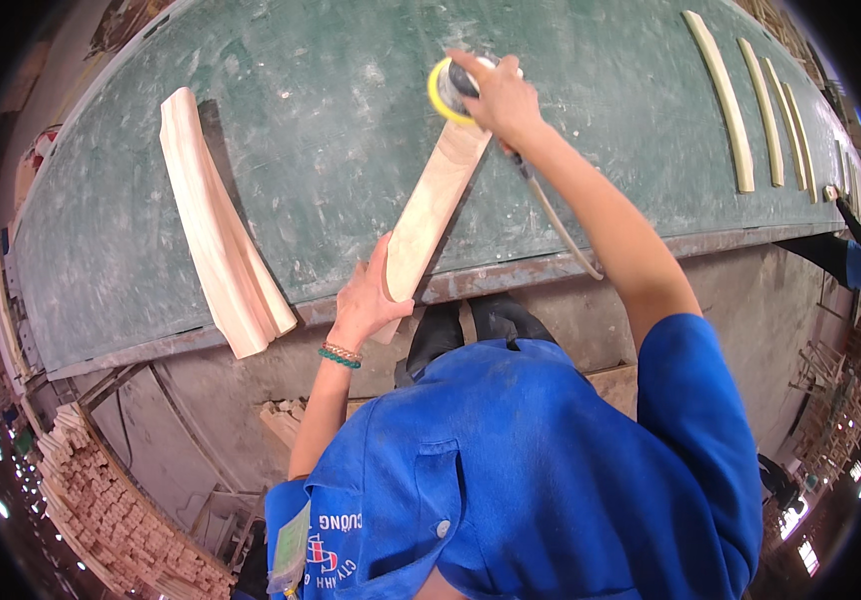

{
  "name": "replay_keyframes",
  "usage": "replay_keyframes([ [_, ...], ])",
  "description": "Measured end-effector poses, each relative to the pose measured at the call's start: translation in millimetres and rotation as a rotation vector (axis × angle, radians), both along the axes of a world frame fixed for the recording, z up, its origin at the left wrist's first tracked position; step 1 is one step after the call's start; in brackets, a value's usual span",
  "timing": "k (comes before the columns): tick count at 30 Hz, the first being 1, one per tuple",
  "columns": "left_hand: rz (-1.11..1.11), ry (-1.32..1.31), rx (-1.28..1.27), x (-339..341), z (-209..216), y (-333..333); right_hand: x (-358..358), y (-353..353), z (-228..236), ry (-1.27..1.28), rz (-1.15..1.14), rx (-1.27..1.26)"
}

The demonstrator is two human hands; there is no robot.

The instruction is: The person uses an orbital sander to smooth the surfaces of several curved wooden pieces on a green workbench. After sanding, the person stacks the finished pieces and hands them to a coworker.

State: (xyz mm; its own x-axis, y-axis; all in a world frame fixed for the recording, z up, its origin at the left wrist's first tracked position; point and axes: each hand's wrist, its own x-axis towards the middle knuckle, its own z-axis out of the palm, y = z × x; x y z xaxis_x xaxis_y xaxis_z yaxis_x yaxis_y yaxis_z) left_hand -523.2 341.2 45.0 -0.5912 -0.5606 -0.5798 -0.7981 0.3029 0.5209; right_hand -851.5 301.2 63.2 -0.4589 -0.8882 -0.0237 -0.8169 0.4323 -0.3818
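Observation:
My left hand (369,299) grips the near end of a pale wooden board (436,205), which lies slanted over the table's near edge. At the board's far end, my right hand (507,98) is wrapped round a handheld orbital sander (445,92) with a yellow rim round its pad. The sander's disc sits tilted at the board's tip; whether it touches the wood I cannot tell. A grey hose (559,222) trails from the sander toward the table's near edge.
Curved wooden pieces (213,225) lie together at left on the green table (321,110). Several slim curved strips (723,100) lie spaced out at right. Below left stands a large stack of wooden sticks (116,510). Another person's dark sleeve (819,255) shows at far right.

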Motion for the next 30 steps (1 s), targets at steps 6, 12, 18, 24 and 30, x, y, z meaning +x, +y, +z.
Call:
replay_keyframes([
  [6, 0.0, 0.047, -0.064, 7.7, -6.9, 4.3, 15.1, 0.7, 1.0, -0.002, 0.041, -0.028],
  [12, 0.014, 0.047, -0.045, 5.5, -6.7, 4.5, 14.2, 0.3, 1.0, -0.022, 0.042, 0.002],
  [18, 0.014, 0.019, -0.071, 5.0, -6.1, 2.5, 17.8, -0.4, -3.2, -0.014, 0.085, -0.015],
  [24, -0.01, 0.123, -0.072, 1.8, -6.3, 3.8, -39.8, -14.6, 8.8, 0.037, -0.092, 0.025],
  [30, 0.019, 0.077, -0.066, 7.8, -5.1, 2.8, -5.1, 48.8, 4.4, -0.046, 0.209, 0.125],
])
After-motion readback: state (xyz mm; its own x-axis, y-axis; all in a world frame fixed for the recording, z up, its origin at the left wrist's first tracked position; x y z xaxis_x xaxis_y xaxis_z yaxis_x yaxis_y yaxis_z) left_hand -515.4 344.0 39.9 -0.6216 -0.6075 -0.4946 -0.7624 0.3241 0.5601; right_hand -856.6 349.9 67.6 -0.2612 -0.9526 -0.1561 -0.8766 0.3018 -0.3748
